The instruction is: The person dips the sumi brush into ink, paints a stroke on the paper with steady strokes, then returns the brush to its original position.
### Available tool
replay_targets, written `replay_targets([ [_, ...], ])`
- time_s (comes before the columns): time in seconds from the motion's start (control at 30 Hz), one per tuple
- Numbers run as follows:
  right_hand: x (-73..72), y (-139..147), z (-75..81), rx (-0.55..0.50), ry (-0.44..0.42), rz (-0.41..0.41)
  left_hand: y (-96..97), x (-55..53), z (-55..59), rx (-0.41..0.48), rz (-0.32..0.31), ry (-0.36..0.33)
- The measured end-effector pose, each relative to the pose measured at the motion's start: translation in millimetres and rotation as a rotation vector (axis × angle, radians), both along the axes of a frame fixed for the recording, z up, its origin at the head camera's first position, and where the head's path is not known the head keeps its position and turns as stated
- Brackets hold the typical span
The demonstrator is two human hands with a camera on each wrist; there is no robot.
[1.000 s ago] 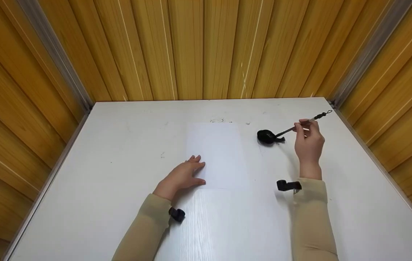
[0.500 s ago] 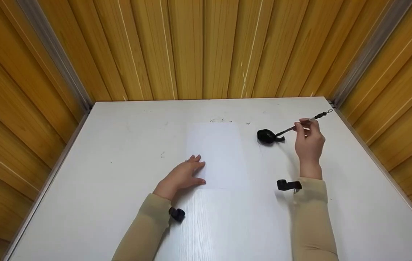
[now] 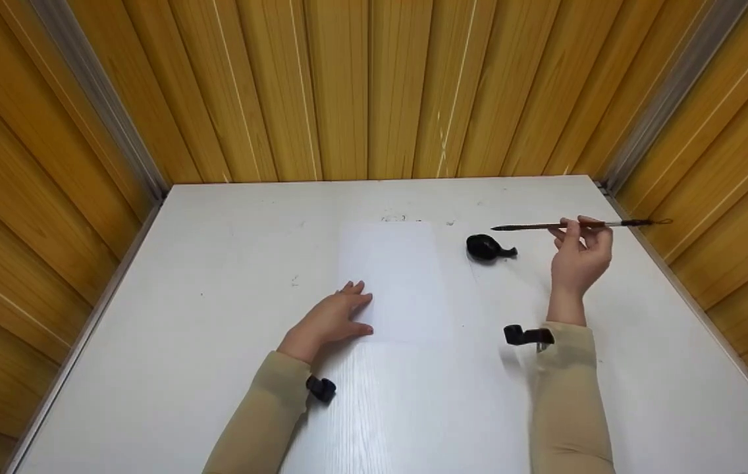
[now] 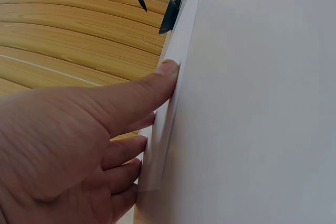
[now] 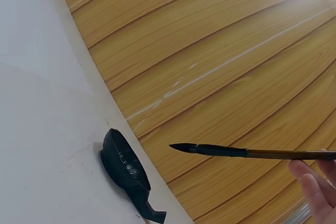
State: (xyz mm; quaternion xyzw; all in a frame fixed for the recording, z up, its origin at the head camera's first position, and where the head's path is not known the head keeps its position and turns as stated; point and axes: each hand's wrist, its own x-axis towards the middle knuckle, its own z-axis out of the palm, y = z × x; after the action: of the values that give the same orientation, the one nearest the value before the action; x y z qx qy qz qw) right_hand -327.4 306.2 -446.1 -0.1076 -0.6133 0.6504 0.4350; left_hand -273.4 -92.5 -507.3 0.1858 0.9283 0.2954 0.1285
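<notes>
My right hand (image 3: 580, 260) pinches a calligraphy brush (image 3: 532, 227) by its handle, above the right side of the table. The brush lies nearly level, its dark pointed tip toward the left and its hanging loop to the right. Just below the tip in the head view sits a small black ink dish (image 3: 482, 247) with a short handle. In the right wrist view the brush tip (image 5: 184, 148) is apart from the dish (image 5: 125, 163). A white sheet of paper (image 3: 397, 276) lies mid-table. My left hand (image 3: 329, 319) rests on its left edge, fingers spread and thumb (image 4: 163, 74) extended.
The white table (image 3: 216, 368) carries faint dark smudges (image 3: 394, 218) beyond the paper. Wood-patterned panels (image 3: 374, 85) wall the back and both sides. Each sleeve cuff bears a black wrist camera (image 3: 321, 389).
My right hand has lifted the brush out of the ink dish and shifted slightly right. The brush has swung from slanted to nearly level. My left hand and the paper have stayed put.
</notes>
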Motion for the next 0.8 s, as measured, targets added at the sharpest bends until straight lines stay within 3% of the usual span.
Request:
replay_targets([
  [0.43,4.2,-2.3,9.7,-0.66,0.008,0.268,0.7,0.4,0.7,0.0,0.013,0.005],
  [0.53,3.3,-9.7,11.3,-0.731,0.004,0.325,0.5,0.4,0.4,-0.007,0.01,0.008],
  [0.8,-0.8,-37.7,13.9,-0.715,0.023,0.403,0.0,1.6,0.9,0.004,-0.009,0.011],
])
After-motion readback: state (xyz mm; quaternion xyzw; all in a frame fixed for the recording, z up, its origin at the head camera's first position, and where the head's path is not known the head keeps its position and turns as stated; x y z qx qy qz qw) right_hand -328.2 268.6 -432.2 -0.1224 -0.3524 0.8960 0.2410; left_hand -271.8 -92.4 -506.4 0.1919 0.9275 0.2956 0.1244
